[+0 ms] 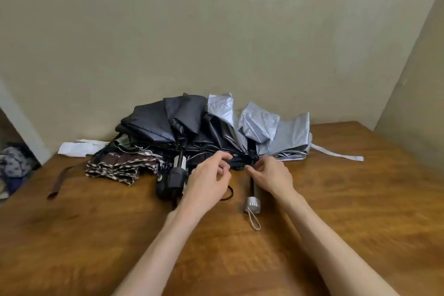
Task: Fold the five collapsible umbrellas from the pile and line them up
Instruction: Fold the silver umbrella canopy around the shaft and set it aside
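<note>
Left hand [207, 175], right hand [271, 174] at umbrella [286, 138]

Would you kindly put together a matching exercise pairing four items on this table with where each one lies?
Things:
1. silver handle
2. brown patterned umbrella
3. silver canopy
4. brown strap

Places:
A. far left, apart from the pile
B. right end of the pile
C. nearest the person, between left hand and right hand
D. left edge of the pile, flattened

Pairs: 1-C; 2-D; 3-B; 4-A

Soft, even light — edges bend wide-angle, hands slightly blurred.
</note>
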Demonstrator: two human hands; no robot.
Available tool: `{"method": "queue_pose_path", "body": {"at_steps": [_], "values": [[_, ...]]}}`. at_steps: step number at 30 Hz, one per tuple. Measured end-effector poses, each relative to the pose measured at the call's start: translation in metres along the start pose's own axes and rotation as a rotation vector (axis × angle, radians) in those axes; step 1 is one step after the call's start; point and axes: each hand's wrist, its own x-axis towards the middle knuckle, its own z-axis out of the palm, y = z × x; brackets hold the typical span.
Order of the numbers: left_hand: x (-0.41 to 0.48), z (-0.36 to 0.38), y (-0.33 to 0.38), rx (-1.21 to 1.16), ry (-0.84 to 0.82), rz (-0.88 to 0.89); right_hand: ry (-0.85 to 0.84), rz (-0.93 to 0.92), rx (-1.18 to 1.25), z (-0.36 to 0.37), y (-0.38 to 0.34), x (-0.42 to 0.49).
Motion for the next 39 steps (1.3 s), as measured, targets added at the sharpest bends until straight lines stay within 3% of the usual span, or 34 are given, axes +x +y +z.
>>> {"method": "queue_pose_path", "body": {"at_steps": [4, 10, 17, 21, 26, 33, 39], "values": [[0.013, 0.034, 0.002, -0.007, -0.111, -0.065, 0.022, 0.06, 0.094, 0.014, 0.004, 0.007], [0.033, 0.055, 0.006, -0.138, -0.057, -0.148, 0.181, -0.009, 0.503, 0.016, 0.007, -0.005], [0.059, 0.049, 0.026, -0.572, -0.039, -0.253, 0.328, -0.234, 0.837, 0.0, -0.018, -0.035], [0.064, 0.035, 0.049, -0.69, -0.021, -0.204, 0.286, -0.364, 0.897, 0.001, -0.028, -0.048], [0.061, 0.019, 0.039, -0.701, 0.143, -0.174, 0.017, -0.484, 0.836, -0.011, -0.028, -0.043], [0.047, -0.011, 0.023, -0.685, 0.21, -0.139, 0.325, -0.327, 0.98, -0.03, -0.028, -0.038], [0.037, -0.043, 0.038, -0.629, 0.381, 0.005, 0.488, -0.378, 1.052, -0.053, -0.045, -0.045]]}}
